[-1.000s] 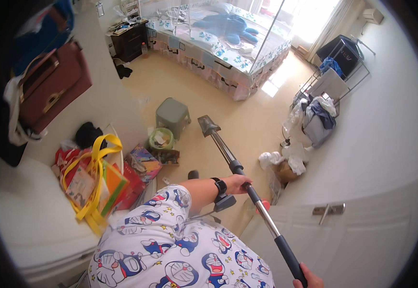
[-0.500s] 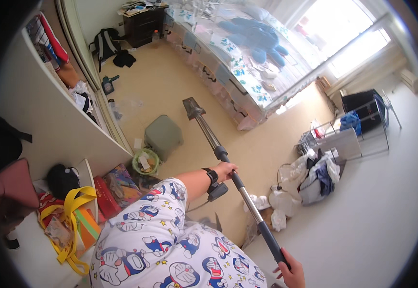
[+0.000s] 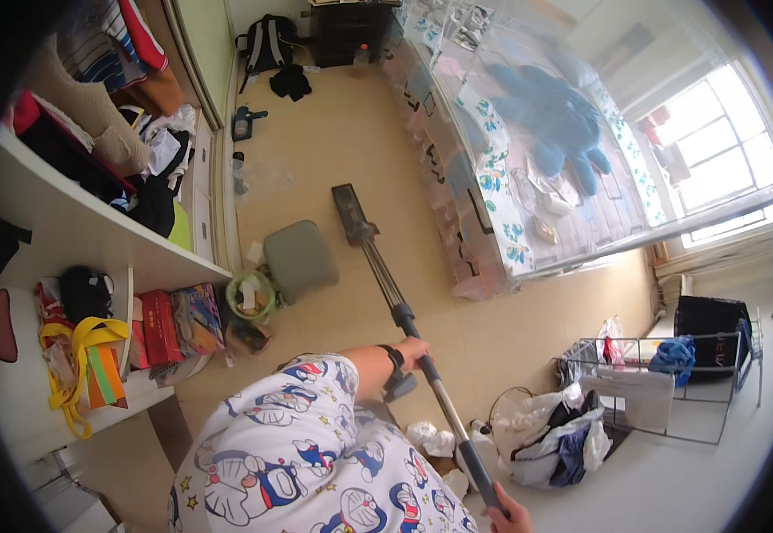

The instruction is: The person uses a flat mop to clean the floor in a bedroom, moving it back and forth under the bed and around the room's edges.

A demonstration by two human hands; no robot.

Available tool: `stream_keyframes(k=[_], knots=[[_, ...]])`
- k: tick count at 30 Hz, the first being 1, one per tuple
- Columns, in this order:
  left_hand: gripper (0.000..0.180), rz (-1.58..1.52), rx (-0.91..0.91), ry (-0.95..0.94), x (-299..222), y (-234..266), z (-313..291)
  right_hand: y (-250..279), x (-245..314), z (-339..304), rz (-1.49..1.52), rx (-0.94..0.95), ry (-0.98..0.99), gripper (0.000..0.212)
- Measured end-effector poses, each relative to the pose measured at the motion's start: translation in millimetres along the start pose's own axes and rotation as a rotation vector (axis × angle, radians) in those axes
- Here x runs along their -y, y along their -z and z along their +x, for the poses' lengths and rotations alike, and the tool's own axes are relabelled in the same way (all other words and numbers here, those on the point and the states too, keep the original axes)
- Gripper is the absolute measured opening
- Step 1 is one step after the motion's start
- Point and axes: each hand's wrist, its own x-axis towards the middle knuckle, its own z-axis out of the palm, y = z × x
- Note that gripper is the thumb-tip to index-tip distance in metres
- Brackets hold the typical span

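Both hands are on a long-handled mop (image 3: 444, 399) with a metal pole, dark grips and a flat dark head (image 3: 348, 215) on the tan floor. My left hand (image 3: 414, 350), with a black band at its wrist, is wrapped round the pole near mid-length. Close under that wrist hangs a dark grey piece (image 3: 400, 387); what it is attached to is hidden. Lower down, my right hand (image 3: 512, 515) grips the top end of the handle, partly cut off by the picture's edge. Just left of the mop stands a grey-green stool (image 3: 301, 261).
A green bin (image 3: 251, 296) sits by the stool. The bed (image 3: 493, 169) bounds the floor on the right. Left is an open wardrobe (image 3: 93, 191). Bags of clothes (image 3: 564, 435) and a wire rack (image 3: 670, 382) lie at right. A backpack (image 3: 267, 43) rests far off.
My view has turned, so the bed sits further right. The mop head has turned and now lies level with the stool's upper right side. Both hands keep their hold.
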Motion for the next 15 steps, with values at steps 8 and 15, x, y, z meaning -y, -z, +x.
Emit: stream_keyframes(k=[8, 15], knots=[[0.015, -0.184, 0.010, 0.014, -46, -96, 2, 139, 84, 60, -0.011, -0.035, 0.282, 0.044], [0.030, -0.309, -0.119, -0.149, -197, -86, 46, 173, 141, 197, 0.124, 0.073, 0.224, 0.045]])
